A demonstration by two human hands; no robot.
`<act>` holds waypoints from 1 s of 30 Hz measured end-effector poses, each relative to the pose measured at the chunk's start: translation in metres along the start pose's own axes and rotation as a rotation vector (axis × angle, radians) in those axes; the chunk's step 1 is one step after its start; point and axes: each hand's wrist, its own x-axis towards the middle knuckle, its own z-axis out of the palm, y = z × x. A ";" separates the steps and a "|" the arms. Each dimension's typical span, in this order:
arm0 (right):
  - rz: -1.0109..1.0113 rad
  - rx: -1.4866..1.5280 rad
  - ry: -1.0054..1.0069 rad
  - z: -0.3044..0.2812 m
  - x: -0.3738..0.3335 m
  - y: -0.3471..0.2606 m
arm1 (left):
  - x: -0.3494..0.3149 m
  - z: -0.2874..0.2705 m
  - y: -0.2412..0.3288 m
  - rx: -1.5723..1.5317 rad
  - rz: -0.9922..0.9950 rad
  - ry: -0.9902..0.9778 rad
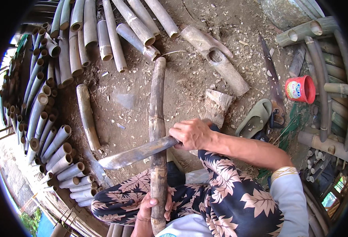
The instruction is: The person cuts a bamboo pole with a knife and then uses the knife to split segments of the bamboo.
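A long brown bamboo pole [157, 98] runs from my lap away from me over the dirt floor. My left hand [155, 207] is wrapped round its near end, thumb on one side and fingers on the other. My right hand [192, 134] grips the handle of a machete [136, 153], whose broad, worn blade points left and lies across the top of the pole around its middle. Whether the blade's edge touches the bamboo I cannot tell. The machete's handle is mostly hidden in my fist.
Cut bamboo tubes [89, 23] lie at the far left, with more stacked along the left side. A short bamboo piece [88, 116], a log with a hole [229, 73], a wood block [217, 104], a green sandal [255, 118], a handsaw [276, 106] and a red bucket [309, 90] surround me.
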 end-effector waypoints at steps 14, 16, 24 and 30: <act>1.288 0.621 0.464 -0.083 -0.093 0.027 | 0.032 -0.037 0.022 1.173 0.139 0.074; 1.363 0.558 0.506 -0.090 -0.122 0.025 | 0.033 -0.019 0.041 1.284 0.073 0.006; 1.444 0.382 0.576 -0.101 -0.164 0.021 | 0.206 0.063 0.211 1.408 0.714 0.292; 1.482 0.527 0.539 -0.083 -0.146 0.014 | 0.295 0.110 0.363 1.381 1.366 0.711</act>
